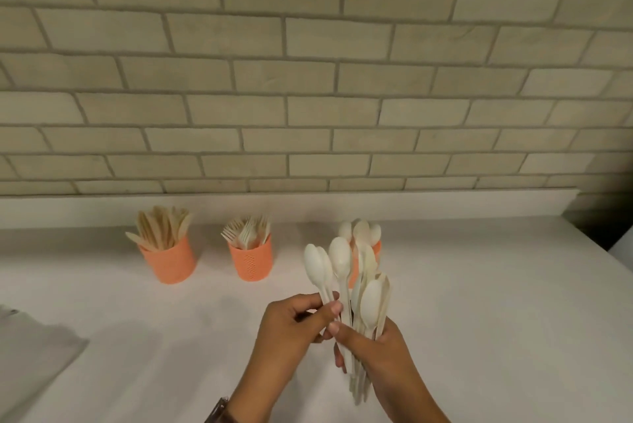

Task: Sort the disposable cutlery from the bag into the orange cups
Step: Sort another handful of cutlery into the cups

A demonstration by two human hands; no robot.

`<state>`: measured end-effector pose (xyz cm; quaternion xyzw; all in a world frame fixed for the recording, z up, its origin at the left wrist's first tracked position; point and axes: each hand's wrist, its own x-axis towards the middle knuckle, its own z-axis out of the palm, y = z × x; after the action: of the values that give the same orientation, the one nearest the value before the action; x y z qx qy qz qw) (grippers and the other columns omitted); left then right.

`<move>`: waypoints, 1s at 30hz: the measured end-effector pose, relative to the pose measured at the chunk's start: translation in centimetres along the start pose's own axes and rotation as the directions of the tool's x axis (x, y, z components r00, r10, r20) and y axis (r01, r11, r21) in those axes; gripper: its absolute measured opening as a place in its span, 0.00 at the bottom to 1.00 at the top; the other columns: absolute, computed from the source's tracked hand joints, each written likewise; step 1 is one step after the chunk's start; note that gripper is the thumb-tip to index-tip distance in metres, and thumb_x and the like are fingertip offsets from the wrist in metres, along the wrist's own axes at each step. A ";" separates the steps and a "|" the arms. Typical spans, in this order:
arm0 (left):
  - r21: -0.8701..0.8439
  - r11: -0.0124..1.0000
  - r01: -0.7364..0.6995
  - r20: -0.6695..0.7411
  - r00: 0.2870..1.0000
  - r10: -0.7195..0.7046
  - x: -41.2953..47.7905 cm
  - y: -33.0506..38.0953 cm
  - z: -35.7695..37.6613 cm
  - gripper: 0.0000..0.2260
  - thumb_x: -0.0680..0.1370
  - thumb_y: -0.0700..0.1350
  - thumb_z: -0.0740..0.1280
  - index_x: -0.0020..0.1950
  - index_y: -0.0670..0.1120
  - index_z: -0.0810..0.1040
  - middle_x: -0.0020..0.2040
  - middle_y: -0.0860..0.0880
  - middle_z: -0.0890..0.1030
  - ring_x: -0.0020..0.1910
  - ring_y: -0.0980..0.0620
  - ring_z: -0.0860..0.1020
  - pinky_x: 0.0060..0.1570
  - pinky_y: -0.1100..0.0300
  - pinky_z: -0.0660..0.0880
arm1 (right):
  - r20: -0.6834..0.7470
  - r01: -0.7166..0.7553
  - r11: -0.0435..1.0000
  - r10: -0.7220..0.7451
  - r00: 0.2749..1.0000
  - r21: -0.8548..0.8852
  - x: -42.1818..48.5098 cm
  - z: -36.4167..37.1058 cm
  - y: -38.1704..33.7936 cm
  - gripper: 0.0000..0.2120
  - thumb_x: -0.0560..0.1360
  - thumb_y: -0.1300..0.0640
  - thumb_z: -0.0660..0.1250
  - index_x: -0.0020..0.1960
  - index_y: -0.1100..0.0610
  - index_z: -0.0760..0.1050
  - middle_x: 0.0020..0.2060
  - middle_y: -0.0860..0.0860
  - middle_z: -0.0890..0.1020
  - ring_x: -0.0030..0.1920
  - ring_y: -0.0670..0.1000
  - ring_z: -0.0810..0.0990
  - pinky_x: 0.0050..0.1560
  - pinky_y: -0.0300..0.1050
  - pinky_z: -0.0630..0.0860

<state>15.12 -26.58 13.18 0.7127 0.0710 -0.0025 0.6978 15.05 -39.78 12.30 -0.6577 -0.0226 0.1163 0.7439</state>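
Three orange cups stand in a row near the wall. The left cup (169, 265) holds knives, the middle cup (251, 261) holds forks, and the right cup (376, 249) holds spoons and is mostly hidden behind the bundle. My right hand (383, 357) grips a bundle of white spoons (371, 299) upright in front of the right cup. My left hand (294, 323) pinches the handles of two or three of those spoons (317, 265) at the bundle's left side.
A white counter (496, 302) runs to a brick wall (308, 80) behind the cups. A grey bag (30, 354) lies at the left edge of the counter. The counter's right end drops off at the far right.
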 end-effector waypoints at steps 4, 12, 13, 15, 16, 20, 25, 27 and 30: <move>-0.095 0.989 0.111 0.085 0.991 -0.103 0.7 0.5 0.6 0.07 0.75 0.41 0.67 0.42 0.43 0.85 0.29 0.51 0.78 0.32 0.55 0.75 0.44 0.62 0.78 | 0.015 -0.016 0.999 0.016 1.000 0.028 0.8 -1.5 -0.1 0.14 0.64 0.55 0.72 0.48 0.59 0.82 0.31 0.55 0.83 0.26 0.52 0.77 0.28 0.42 0.74; -0.068 0.993 0.101 0.157 0.984 -0.089 2.4 0.6 0.5 0.07 0.74 0.40 0.67 0.42 0.41 0.85 0.38 0.41 0.81 0.38 0.49 0.77 0.53 0.55 0.79 | -0.064 -0.045 0.998 0.043 0.997 -0.032 1.7 -2.1 -0.6 0.14 0.65 0.54 0.73 0.49 0.57 0.81 0.33 0.55 0.85 0.27 0.50 0.79 0.28 0.41 0.75; -0.065 0.993 0.094 0.142 0.986 -0.084 2.6 0.5 0.6 0.07 0.74 0.40 0.68 0.41 0.39 0.84 0.37 0.40 0.80 0.37 0.49 0.76 0.52 0.55 0.78 | -0.106 -0.021 0.996 0.012 0.994 -0.088 1.7 -2.1 -0.6 0.12 0.67 0.56 0.74 0.49 0.55 0.80 0.33 0.51 0.85 0.29 0.48 0.81 0.28 0.38 0.75; -0.051 0.995 0.091 0.127 0.988 -0.084 2.9 0.4 1.1 0.07 0.73 0.40 0.69 0.40 0.37 0.83 0.33 0.42 0.77 0.34 0.50 0.74 0.49 0.56 0.79 | -0.170 0.035 0.973 -0.076 0.983 -0.229 1.6 -2.0 -0.4 0.12 0.69 0.60 0.74 0.49 0.48 0.78 0.34 0.40 0.85 0.34 0.42 0.82 0.31 0.32 0.74; -0.049 0.994 0.097 0.129 0.988 -0.090 3.0 0.3 1.4 0.08 0.74 0.40 0.68 0.40 0.37 0.83 0.31 0.44 0.76 0.33 0.51 0.73 0.48 0.58 0.79 | -0.173 0.062 0.954 -0.116 0.978 -0.292 1.4 -2.1 -0.3 0.14 0.70 0.60 0.73 0.48 0.43 0.75 0.35 0.35 0.83 0.36 0.39 0.82 0.32 0.30 0.74; -0.123 0.980 0.155 0.146 0.980 -0.137 2.8 0.4 2.8 0.08 0.76 0.39 0.65 0.45 0.42 0.84 0.29 0.49 0.76 0.32 0.54 0.72 0.41 0.63 0.78 | -0.149 0.159 0.882 -0.247 0.958 -0.443 0.6 -2.2 -0.2 0.16 0.73 0.57 0.70 0.51 0.37 0.72 0.37 0.33 0.82 0.39 0.40 0.81 0.37 0.29 0.73; -0.297 0.923 0.243 0.209 0.960 -0.185 2.6 1.1 4.2 0.07 0.69 0.43 0.69 0.42 0.40 0.83 0.28 0.46 0.76 0.26 0.54 0.70 0.30 0.64 0.74 | -0.154 0.093 0.942 -0.149 0.977 -0.323 0.6 -3.1 -0.9 0.11 0.71 0.62 0.71 0.52 0.52 0.77 0.31 0.37 0.83 0.33 0.39 0.81 0.32 0.29 0.72; -0.320 0.906 0.278 0.264 0.944 -0.197 2.8 1.2 4.1 0.11 0.68 0.44 0.69 0.45 0.39 0.82 0.30 0.45 0.79 0.28 0.52 0.73 0.31 0.63 0.75 | -0.134 0.060 0.962 -0.099 0.986 -0.266 0.5 -3.6 -1.3 0.11 0.70 0.61 0.72 0.52 0.57 0.78 0.31 0.43 0.84 0.31 0.41 0.81 0.31 0.31 0.73; -0.339 0.889 0.307 0.341 0.921 -0.188 3.4 1.3 3.8 0.14 0.68 0.45 0.70 0.50 0.38 0.82 0.47 0.36 0.81 0.44 0.42 0.75 0.45 0.54 0.75 | -0.103 0.027 0.986 -0.045 0.994 -0.165 0.4 -4.2 -1.9 0.11 0.70 0.52 0.71 0.50 0.56 0.79 0.26 0.55 0.81 0.23 0.48 0.76 0.26 0.40 0.73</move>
<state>18.97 -30.05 14.01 0.5375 0.0553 -0.1861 0.8206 16.47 -44.05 13.60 -0.7213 -0.0045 0.0656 0.6895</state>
